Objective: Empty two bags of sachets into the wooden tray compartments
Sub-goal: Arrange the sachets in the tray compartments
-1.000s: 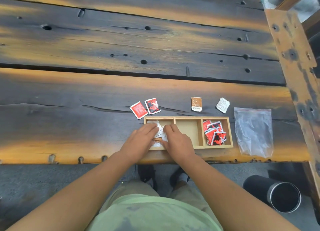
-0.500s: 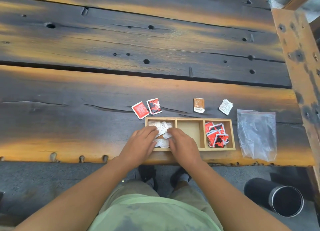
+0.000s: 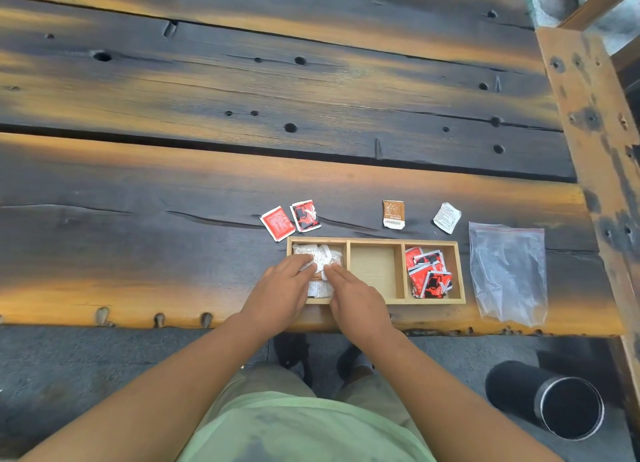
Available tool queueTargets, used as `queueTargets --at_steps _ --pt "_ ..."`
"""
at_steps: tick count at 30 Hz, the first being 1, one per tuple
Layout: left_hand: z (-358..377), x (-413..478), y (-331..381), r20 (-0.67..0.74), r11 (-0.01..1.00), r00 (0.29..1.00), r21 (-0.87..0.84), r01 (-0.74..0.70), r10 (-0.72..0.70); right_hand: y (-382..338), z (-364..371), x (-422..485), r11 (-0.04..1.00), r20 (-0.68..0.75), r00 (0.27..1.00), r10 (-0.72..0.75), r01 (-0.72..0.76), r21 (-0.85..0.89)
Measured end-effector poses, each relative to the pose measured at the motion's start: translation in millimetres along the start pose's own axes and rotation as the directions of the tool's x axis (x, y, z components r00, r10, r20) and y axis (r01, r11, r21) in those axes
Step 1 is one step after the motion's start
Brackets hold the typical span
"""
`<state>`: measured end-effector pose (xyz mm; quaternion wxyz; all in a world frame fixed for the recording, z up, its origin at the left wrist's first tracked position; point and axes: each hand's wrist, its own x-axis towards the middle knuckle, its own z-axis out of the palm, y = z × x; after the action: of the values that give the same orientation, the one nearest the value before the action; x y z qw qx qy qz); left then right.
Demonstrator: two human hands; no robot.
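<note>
- Pale wooden tray [image 3: 375, 241], three square compartments, lower centre on the scorched plank surface [image 3: 173, 191].
- Left hand [image 3: 282, 293] and right hand [image 3: 358, 300], fingers flat, press crinkly white sachets [image 3: 320, 253] in the left compartment, gripping nothing.
- Red sachets [image 3: 429, 274] fill the right compartment.
- Four loose sachets above; one limp clear bag [image 3: 509, 271] right.

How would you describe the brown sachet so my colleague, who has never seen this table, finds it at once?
Start at the wooden tray near the table's front edge. Four loose sachets lie just beyond its far rim; the brown sachet is behind the empty middle compartment. It is the only brown one: two red sachets lie to its left, a white sachet to its right.
</note>
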<state>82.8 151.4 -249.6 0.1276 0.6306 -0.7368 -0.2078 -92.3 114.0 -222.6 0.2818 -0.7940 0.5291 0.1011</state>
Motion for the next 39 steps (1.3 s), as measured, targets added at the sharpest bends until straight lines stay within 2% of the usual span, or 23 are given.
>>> queueTargets --at_steps 4,8,12,17,23,27,34,39 --pt "-8.9 11.2 -1.3 0.058 1.0 0.998 -0.019 0.017 -0.016 2.5 -10.4 5.5 0.999 0.01 0.999 -0.039 0.039 -0.004" --pt "-22.4 25.3 -7.1 0.135 0.976 0.988 -0.191 0.101 -0.076 3.0 -28.1 18.7 0.998 -0.047 0.998 -0.053 0.054 0.027" --pt "-40.7 36.0 -8.4 0.061 0.911 0.963 -0.314 0.269 -0.263 -3.7 -51.6 40.8 0.999 -0.029 0.999 -0.037 0.037 0.0" --pt "-52.1 47.2 -25.7 0.009 0.824 0.904 -0.408 0.394 -0.428 -23.3 -66.7 75.1 0.992 -0.063 0.996 -0.066 0.072 0.104" --pt "-46.2 61.4 -59.7 -0.006 0.77 0.834 -0.39 0.506 -0.551 -47.6 -62.0 121.9 0.994 -0.005 0.999 -0.038 0.039 0.105" --pt "-37.6 75.2 -78.8 -0.013 0.812 0.847 -0.291 0.505 -0.531 -57.5 -49.0 147.5 0.996 0.03 0.999 0.029 -0.032 0.08" --pt "-34.8 91.5 -87.7 0.091 0.864 0.873 -0.125 0.488 -0.48 -68.7 -29.2 166.5 0.995 0.09 0.991 0.099 -0.101 0.022" --pt "-36.2 89.5 -91.3 0.101 0.838 0.859 -0.191 0.511 -0.502 -71.3 -22.1 166.7 0.984 0.055 0.991 0.12 -0.126 0.123"
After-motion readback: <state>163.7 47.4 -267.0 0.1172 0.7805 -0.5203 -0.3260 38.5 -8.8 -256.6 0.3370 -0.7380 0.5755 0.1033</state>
